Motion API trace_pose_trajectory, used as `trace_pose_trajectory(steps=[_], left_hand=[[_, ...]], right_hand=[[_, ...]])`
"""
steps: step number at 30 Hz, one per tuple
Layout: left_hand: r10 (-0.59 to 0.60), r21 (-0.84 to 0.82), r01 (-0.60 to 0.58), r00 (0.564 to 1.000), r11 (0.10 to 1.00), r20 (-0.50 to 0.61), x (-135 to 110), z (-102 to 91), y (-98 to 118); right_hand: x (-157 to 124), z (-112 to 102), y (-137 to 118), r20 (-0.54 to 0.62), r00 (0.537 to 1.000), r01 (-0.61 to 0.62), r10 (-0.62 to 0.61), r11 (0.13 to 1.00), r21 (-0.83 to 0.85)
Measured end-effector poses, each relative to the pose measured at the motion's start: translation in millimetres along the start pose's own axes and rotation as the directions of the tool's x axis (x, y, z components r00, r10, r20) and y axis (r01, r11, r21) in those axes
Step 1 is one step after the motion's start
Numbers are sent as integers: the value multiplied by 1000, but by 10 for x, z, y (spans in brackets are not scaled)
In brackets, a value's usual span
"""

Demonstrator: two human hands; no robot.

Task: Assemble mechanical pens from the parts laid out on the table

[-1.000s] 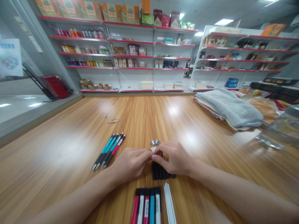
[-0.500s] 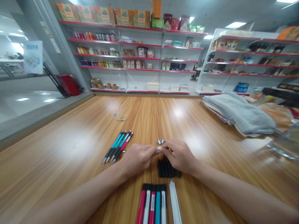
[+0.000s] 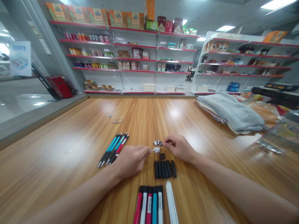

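Head view shows a clear container (image 3: 279, 135), contents indistinct, at right on the wooden table (image 3: 135, 115), white bins (image 3: 149, 87) on shelves (image 3: 136, 71) beyond, while the left hand (image 3: 132, 160) pinches a small white piece (image 3: 152, 150) near the metal tips (image 3: 158, 143) and the right hand (image 3: 182, 149) curls beside them, its grip impossible to tell.
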State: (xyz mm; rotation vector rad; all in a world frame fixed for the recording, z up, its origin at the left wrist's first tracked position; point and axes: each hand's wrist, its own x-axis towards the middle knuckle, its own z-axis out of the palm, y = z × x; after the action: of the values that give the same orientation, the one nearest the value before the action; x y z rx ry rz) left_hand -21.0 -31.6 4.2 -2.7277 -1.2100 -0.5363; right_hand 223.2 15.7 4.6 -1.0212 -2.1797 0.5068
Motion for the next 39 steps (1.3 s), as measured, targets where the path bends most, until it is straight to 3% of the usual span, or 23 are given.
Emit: trace_pose_trajectory(steps=[7, 12, 19, 27, 39], left_hand=[[58, -56, -56, 998, 997, 36, 12, 7, -37], [78, -65, -73, 995, 995, 64, 15, 16, -36], [77, -91, -70, 994, 993, 81, 4, 24, -25], [99, -127, -89, 992, 988, 76, -12, -12, 14], [147, -135, -135, 986, 982, 83, 18, 17, 3]], right_hand=[[42, -168, 140, 308, 948, 13, -76, 979, 203], [98, -253, 185, 431, 886, 70, -172, 968, 242], [101, -300, 166, 463, 862, 101, -208, 964, 244], [79, -271, 139, 438, 872, 124, -218, 964, 234], [89, -243, 211, 396, 908, 63, -138, 978, 197]])
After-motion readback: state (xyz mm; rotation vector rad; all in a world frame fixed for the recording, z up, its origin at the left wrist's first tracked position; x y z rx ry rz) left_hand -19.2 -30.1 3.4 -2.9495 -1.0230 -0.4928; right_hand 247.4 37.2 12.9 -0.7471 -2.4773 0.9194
